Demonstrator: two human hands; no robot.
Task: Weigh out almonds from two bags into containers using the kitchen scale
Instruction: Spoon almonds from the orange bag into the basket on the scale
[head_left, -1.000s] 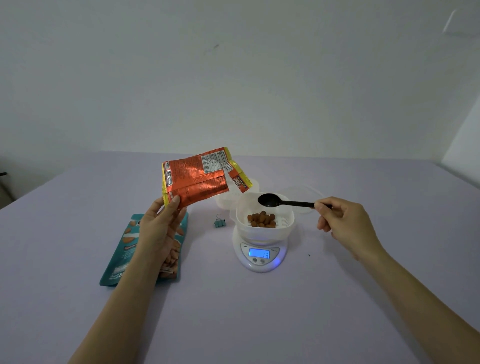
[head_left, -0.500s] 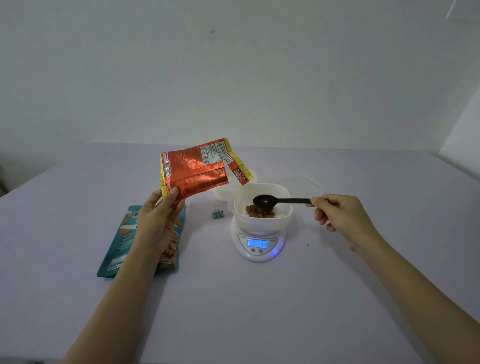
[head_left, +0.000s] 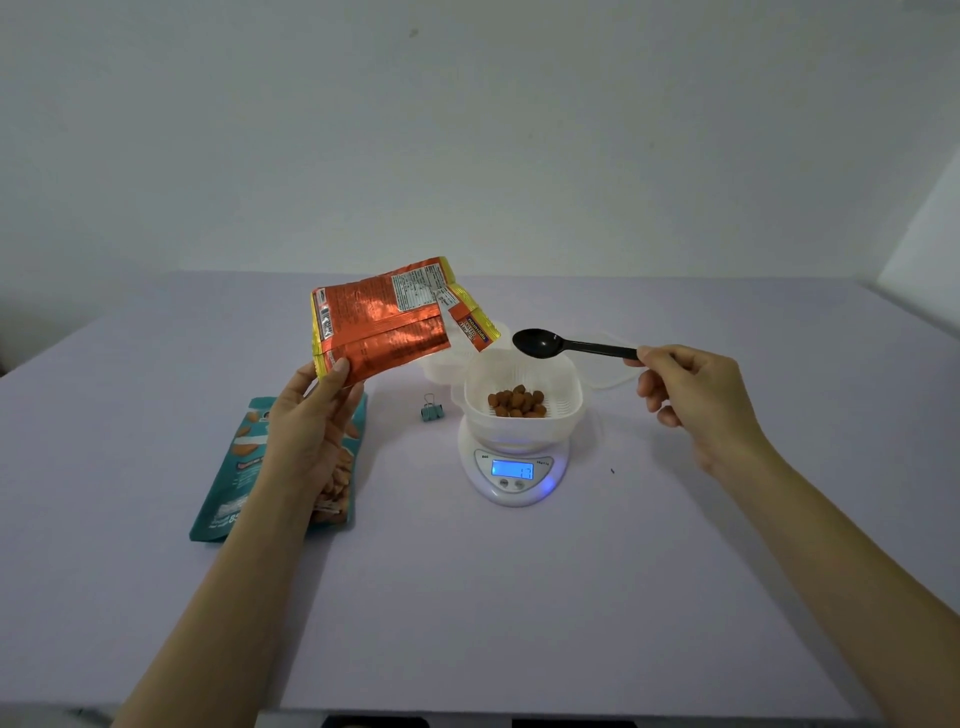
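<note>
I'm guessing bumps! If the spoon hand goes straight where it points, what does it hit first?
The right hand with its black spoon would probably reach the orange bag first, at its open corner, though depth is unclear.

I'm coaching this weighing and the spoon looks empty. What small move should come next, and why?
Probably dip the spoon into the mouth of the orange bag for a scoop: its bowl is empty above the container, the left hand holds the bag tilted towards it, and few almonds lie inside.
</note>
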